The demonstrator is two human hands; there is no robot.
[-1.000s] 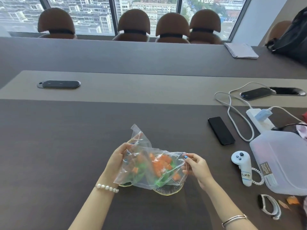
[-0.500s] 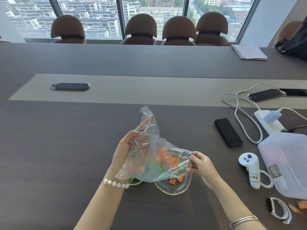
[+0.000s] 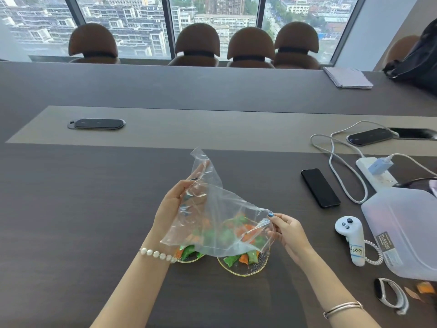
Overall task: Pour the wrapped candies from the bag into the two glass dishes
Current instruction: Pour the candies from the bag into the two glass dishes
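Observation:
A clear plastic bag (image 3: 212,209) hangs tilted over two small gold-rimmed glass dishes on the dark table. My left hand (image 3: 175,204) grips the bag's upper left part, raised. My right hand (image 3: 287,230) pinches the bag's lower right corner near the right dish. Orange and green wrapped candies (image 3: 241,259) lie in the right dish (image 3: 246,271). More candies sit in the left dish (image 3: 189,258), which is half hidden by the bag and my wrist. Whether any candies remain inside the bag is unclear through the plastic.
A black phone (image 3: 320,187) lies right of the bag. A white controller (image 3: 352,240), a translucent plastic container (image 3: 406,233), a wristband (image 3: 390,295), a power strip (image 3: 376,171) with cables and loose wrappers (image 3: 423,288) crowd the right side. Chairs line the far edge.
My left hand has lifted its end of the bag higher, tipping the bag toward the right. Candies have dropped out into the dishes, and the bag looks much emptier.

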